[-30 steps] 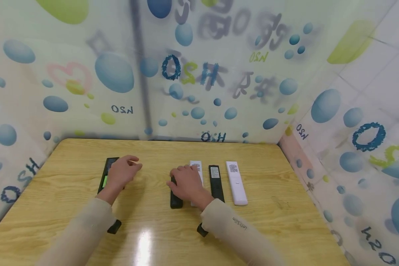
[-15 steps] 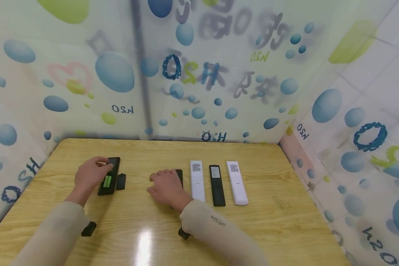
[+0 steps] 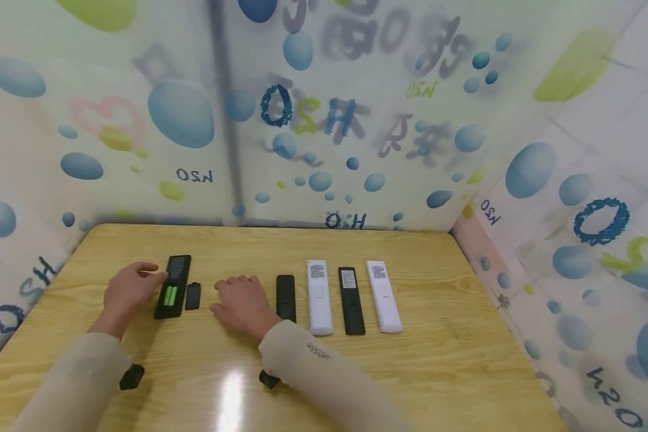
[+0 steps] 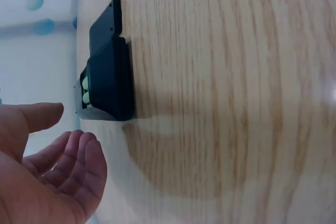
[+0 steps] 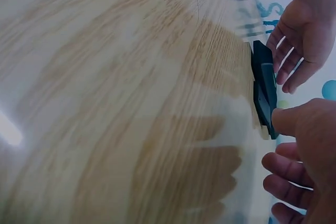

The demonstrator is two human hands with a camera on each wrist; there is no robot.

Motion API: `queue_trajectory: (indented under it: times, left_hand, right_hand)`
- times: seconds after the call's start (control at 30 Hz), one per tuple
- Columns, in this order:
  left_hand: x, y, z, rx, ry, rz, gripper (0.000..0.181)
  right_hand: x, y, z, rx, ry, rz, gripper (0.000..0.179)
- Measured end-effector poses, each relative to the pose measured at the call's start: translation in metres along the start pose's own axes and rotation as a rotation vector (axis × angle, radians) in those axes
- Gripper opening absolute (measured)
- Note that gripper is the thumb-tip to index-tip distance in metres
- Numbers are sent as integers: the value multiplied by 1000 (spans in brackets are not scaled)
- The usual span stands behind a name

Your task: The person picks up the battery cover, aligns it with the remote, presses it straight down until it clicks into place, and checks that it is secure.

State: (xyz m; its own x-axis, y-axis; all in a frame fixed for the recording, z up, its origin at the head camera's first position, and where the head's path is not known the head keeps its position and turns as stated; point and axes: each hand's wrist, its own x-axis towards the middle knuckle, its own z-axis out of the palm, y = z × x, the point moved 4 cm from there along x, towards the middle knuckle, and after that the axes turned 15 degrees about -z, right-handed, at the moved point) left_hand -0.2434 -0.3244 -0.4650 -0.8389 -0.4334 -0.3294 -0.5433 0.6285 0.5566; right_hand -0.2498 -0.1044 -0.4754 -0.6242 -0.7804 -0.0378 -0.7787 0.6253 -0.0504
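A black remote control (image 3: pixel 177 271) lies face down at the left of the table, its battery bay exposed with green batteries (image 3: pixel 170 296) inside. Beside it on the right lies its small black battery cover (image 3: pixel 192 296). My left hand (image 3: pixel 131 289) hovers at the remote's left edge, thumb and fingers apart and holding nothing; the left wrist view shows the same gap between thumb and fingers (image 4: pixel 86 171). To the right of the cover my right hand (image 3: pixel 243 305) hangs over the table with loosely bent fingers and nothing in them.
A second black remote (image 3: pixel 285 294) lies partly behind my right forearm. Further right are a white remote (image 3: pixel 319 300), a black remote (image 3: pixel 351 303) and another white remote (image 3: pixel 384 297), backs up. Patterned walls border the wooden table (image 3: pixel 453 372) at the back and sides.
My right hand has moved left, off the second black remote and towards the battery cover. My left hand has shifted left, uncovering the remote with the batteries and the cover beside it.
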Motion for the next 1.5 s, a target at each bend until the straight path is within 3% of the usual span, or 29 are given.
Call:
queue_trajectory:
  times: [0.2, 0.43, 0.8, 0.97, 1.17, 1.33, 1.5]
  left_hand:
    - [1, 3, 0, -7, -48, 17, 66]
    - [6, 3, 6, 17, -89, -9, 72]
    - [2, 12, 8, 151, -60, -28, 79]
    - [2, 13, 11, 142, -63, -74, 77]
    - [3, 21, 13, 136, -68, -99, 71]
    - [3, 22, 14, 135, -70, -135, 68]
    - [4, 20, 13, 77, -68, -139, 67]
  right_hand:
    - [11, -6, 4, 13, 17, 19, 47]
    - [21, -11, 6, 5, 34, 35, 48]
    - [33, -19, 8, -66, 74, 92, 54]
    - [36, -21, 8, -38, 29, 87, 59]
    - [38, -18, 7, 9, -23, 77, 53]
    - [41, -16, 6, 88, 2, 72, 50]
    - [44, -18, 3, 169, 54, 59, 47]
